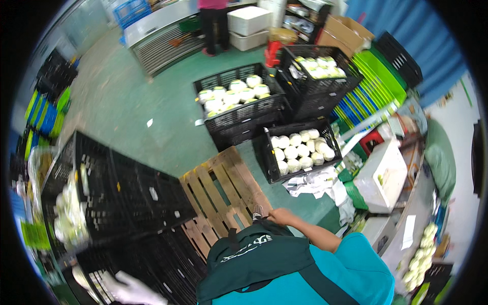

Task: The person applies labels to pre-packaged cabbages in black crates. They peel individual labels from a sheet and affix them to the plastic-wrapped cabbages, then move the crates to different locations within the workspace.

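Note:
My left hand [131, 288], in a white glove, is at the lower left beside a stack of black plastic crates [152, 251]. Its fingers reach the slotted side of a crate that has white produce [81, 280] behind it; blur hides whether they grip. My bare right hand [281, 216] is curled by the hem of my dark green apron [263, 255]. Whether it pinches the cloth is unclear. Below that hand lies a wooden pallet [225, 187], with my shoe [258, 211] at its edge. A taller crate stack [133, 187] at left holds bagged pale vegetables [70, 217] on top.
Ahead stand black crates of round white vegetables [303, 150], [232, 95] and wrapped ones [320, 68]. Crumpled white sheets [316, 183] and a foam box [383, 175] crowd the right. Beyond, a person [213, 23] stands by a metal table [164, 28].

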`<state>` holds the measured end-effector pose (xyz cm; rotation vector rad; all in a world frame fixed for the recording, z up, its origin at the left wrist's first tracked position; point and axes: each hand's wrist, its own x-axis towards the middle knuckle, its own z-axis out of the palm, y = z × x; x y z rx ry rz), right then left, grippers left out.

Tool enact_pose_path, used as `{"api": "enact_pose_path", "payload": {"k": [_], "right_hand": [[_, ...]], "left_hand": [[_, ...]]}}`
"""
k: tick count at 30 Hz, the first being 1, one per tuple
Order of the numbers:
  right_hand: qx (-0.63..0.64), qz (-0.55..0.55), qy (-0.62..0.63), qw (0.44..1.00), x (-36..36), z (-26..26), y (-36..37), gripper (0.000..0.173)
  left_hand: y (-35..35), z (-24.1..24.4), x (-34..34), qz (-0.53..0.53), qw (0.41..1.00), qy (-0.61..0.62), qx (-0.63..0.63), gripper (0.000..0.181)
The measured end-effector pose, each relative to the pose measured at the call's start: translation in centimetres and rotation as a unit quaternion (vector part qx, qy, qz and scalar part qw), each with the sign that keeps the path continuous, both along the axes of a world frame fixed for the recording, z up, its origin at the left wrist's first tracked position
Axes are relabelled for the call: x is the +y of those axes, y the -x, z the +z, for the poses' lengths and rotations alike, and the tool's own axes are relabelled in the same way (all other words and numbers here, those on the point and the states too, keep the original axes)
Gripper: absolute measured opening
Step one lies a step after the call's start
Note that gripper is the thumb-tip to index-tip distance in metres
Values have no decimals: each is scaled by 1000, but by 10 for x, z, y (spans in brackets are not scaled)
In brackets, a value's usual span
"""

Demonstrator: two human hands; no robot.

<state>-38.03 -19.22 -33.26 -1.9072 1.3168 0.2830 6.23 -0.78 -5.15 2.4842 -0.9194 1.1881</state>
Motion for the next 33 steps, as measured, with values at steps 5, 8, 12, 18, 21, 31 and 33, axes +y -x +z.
{"api": "enact_pose_path", "payload": {"k": [5,8,12,18,21,31,33], "right_hand": [[-23,-298,81,951,-14,-67,124,33],[1,-489,-44,871,8,-57,184,32],[40,-680,-133,720,68,-34,241,28],[18,-817,-167,552,140,-16,221,26],[-51,-763,-237,599,121,-12,185,26],[-77,-719,-80,686,111,-59,336,23],[-94,-804,59,584,127,-77,417,16]], "left_hand": [[125,-70,-185,-455,818,-171,306,39],[175,-89,-238,-534,724,-244,362,44],[191,-151,-289,-550,657,-318,406,38],[217,-238,-375,-616,550,-445,347,32],[230,-263,-418,-626,534,-491,287,31],[321,-307,-470,-612,550,-483,299,28],[343,-310,-455,-617,536,-492,299,38]]}}
